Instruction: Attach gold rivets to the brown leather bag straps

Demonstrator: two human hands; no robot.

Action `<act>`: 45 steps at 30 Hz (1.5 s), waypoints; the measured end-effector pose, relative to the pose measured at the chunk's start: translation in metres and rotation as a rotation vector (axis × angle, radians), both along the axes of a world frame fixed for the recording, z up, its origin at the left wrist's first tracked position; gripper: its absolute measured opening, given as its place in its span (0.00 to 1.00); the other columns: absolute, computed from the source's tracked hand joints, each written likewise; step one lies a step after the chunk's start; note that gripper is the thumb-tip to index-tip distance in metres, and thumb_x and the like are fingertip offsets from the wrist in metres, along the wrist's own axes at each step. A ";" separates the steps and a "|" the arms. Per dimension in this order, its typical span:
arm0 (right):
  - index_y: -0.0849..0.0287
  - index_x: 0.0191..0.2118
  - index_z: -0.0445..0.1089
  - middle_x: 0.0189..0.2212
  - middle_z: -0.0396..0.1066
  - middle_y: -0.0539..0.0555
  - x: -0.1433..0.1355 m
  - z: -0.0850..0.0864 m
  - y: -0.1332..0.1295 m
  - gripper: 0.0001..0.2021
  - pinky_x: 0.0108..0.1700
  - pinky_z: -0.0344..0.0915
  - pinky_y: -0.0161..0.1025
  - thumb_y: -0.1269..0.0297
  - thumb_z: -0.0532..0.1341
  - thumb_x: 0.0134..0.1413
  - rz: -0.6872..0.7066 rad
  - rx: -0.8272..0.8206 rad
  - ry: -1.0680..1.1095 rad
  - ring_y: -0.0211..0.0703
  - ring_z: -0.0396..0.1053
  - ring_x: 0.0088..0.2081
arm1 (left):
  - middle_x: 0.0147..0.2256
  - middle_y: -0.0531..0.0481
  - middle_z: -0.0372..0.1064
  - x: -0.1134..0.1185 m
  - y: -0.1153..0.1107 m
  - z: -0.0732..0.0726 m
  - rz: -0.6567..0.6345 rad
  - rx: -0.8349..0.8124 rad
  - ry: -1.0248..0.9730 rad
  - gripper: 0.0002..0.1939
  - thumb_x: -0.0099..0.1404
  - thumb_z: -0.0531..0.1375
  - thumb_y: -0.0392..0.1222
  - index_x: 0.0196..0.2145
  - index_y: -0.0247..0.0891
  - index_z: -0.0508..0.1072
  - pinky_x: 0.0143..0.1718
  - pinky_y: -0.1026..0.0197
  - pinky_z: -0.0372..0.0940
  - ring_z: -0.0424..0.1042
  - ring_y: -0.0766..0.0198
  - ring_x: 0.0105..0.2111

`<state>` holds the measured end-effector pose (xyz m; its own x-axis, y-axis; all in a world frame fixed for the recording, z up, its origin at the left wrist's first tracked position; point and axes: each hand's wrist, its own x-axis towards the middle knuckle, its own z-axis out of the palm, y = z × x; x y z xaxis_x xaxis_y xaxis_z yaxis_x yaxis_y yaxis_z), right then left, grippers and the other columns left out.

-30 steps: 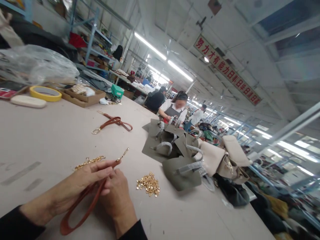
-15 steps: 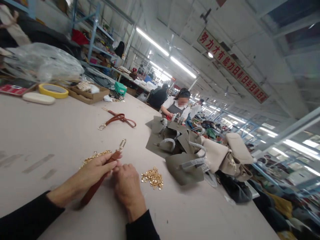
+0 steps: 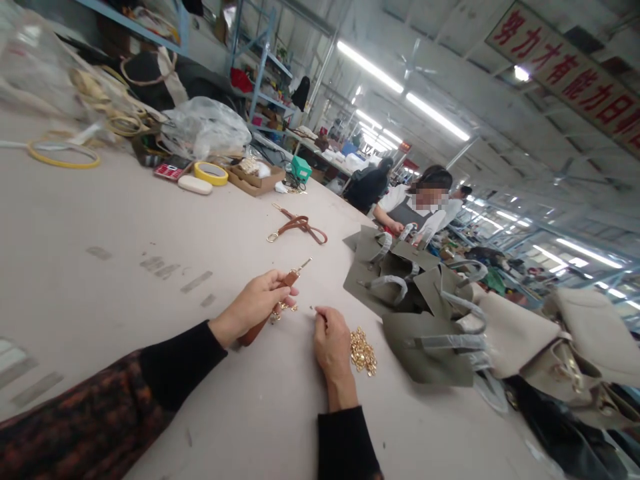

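My left hand (image 3: pixel 257 300) is closed around a brown leather strap (image 3: pixel 256 330) with a gold metal clasp (image 3: pixel 305 264) sticking out at its upper end. To the right, apart from the strap, my right hand (image 3: pixel 331 340) pinches a tiny metal piece (image 3: pixel 312 307) between thumb and forefinger; its exact kind is too small to make out. Right beside that hand lies a pile of small gold metal fittings (image 3: pixel 363 352). A second gold heap (image 3: pixel 285 308) shows partly behind my left hand. Farther back rests another brown strap (image 3: pixel 300 227) with gold ends.
Grey-green bag pieces (image 3: pixel 425 347) with wrapped handles and beige bags (image 3: pixel 530 333) crowd the right side. At the back left are a cardboard tray (image 3: pixel 255 183), yellow tape (image 3: pixel 211 174), a white oblong case (image 3: pixel 195 185) and plastic bags (image 3: pixel 207 127). A co-worker (image 3: pixel 413 203) is across the table.
My right hand has come away from the strap to the right, now with a tiny piece at its fingertips. My left hand keeps the strap, now turned differently. The view has swung left.
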<state>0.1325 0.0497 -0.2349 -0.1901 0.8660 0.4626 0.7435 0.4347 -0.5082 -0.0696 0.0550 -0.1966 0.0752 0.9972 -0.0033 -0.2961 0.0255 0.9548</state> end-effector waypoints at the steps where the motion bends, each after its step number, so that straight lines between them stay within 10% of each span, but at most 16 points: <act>1: 0.63 0.44 0.70 0.39 0.70 0.58 0.000 -0.001 0.001 0.12 0.49 0.61 0.44 0.70 0.50 0.64 -0.011 0.016 -0.010 0.48 0.65 0.43 | 0.40 0.37 0.71 0.001 0.000 0.000 0.000 0.002 -0.008 0.24 0.50 0.64 0.49 0.40 0.32 0.67 0.23 0.66 0.61 0.71 0.58 0.30; 22: 0.63 0.52 0.69 0.46 0.68 0.58 -0.050 0.004 -0.010 0.14 0.51 0.60 0.50 0.77 0.56 0.62 0.096 -0.024 -0.362 0.54 0.61 0.46 | 0.38 0.38 0.72 0.003 -0.005 0.004 -0.039 -0.023 -0.028 0.25 0.46 0.63 0.50 0.38 0.31 0.66 0.24 0.67 0.58 0.70 0.59 0.30; 37: 0.62 0.38 0.75 0.34 0.75 0.56 -0.031 0.020 -0.007 0.16 0.36 0.69 0.38 0.56 0.69 0.46 0.067 -0.411 0.905 0.43 0.72 0.31 | 0.37 0.44 0.71 0.007 -0.010 0.003 -0.156 0.026 0.111 0.22 0.51 0.61 0.51 0.39 0.32 0.69 0.26 0.66 0.57 0.71 0.57 0.34; 45: 0.65 0.36 0.76 0.31 0.75 0.60 -0.035 0.024 -0.011 0.19 0.35 0.73 0.37 0.56 0.75 0.41 0.166 -0.595 1.066 0.43 0.73 0.29 | 0.31 0.50 0.70 0.009 -0.016 0.003 -0.217 0.168 0.242 0.18 0.57 0.58 0.50 0.37 0.33 0.72 0.25 0.63 0.57 0.66 0.59 0.29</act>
<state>0.0977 0.0389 -0.2107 -0.0871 0.9962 -0.0041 -0.2062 -0.0220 -0.9783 -0.0604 0.0390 -0.1937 0.3025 0.9461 0.1154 -0.0658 -0.1000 0.9928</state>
